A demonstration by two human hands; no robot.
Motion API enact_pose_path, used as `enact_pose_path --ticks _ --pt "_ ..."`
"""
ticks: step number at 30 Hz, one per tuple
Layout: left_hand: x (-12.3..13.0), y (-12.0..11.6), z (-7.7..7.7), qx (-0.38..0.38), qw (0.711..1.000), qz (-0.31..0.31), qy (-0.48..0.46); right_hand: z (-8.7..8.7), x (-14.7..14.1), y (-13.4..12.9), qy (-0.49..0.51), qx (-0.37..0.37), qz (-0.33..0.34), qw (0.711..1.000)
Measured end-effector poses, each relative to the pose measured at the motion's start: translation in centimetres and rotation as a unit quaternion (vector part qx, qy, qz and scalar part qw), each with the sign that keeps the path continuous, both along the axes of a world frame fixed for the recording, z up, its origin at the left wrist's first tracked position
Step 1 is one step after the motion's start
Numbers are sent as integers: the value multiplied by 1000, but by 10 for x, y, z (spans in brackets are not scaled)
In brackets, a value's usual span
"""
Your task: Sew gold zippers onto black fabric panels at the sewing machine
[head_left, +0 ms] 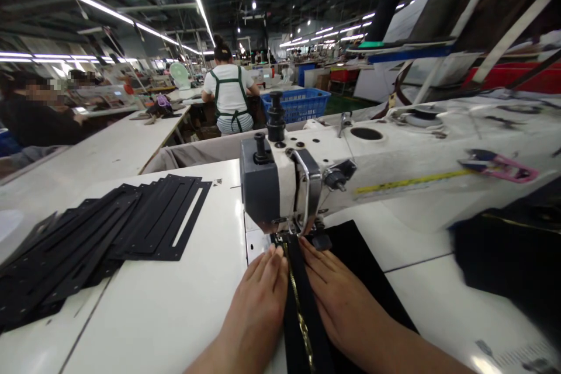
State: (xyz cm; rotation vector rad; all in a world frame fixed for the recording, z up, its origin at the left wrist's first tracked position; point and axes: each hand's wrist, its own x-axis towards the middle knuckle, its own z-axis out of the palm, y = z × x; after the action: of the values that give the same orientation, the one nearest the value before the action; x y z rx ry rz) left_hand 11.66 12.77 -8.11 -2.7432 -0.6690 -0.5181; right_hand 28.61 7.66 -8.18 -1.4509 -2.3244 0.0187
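A black strip with a gold zipper (299, 310) runs lengthwise under the needle area of a white sewing machine (287, 187). My left hand (258, 298) lies flat at the strip's left edge, fingers stretched toward the presser foot. On the other side, my right hand (339, 295) rests flat with its fingertips close to the foot, over black fabric (350, 245). Both hands press down from above, and neither is wrapped round anything.
Flat black pieces with slots (153, 222) are fanned out on the table at left. More dark fabric (504, 251) lies at right. Small pink-handled snips (504, 166) sit on the machine arm. Beyond are a blue basket (302, 105) and a person in an apron (228, 90).
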Motion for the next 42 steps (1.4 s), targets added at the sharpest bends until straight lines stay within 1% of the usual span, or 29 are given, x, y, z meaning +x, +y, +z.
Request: enact_pose_path --ticks 5,8,10,15,23,28,33,38,42 --pt "2 1 -1 5 1000 2 -1 -1 0 0 5 -9 -5 1000" --pt "0 4 -3 31 999 -9 -10 0 1 -1 12 -12 -25 1000" --pt "-2 7 -4 35 999 -16 -10 1 1 -1 23 -23 -37 999" --pt "-11 14 -6 8 999 -38 26 6 4 -2 76 -48 -46 995" --pt "-15 17 -4 -36 999 -15 36 9 10 -3 91 -22 -62 994" --pt "-12 16 0 -42 998 -15 39 9 10 -3 95 -25 -56 994" --pt "-8 15 0 -5 999 -36 39 4 7 -1 87 -27 -46 995" --pt "-4 10 -2 4 999 -18 35 -3 3 0 65 -9 -27 997" --pt "-4 7 0 -4 999 -18 30 -3 1 0 44 -6 -20 999"
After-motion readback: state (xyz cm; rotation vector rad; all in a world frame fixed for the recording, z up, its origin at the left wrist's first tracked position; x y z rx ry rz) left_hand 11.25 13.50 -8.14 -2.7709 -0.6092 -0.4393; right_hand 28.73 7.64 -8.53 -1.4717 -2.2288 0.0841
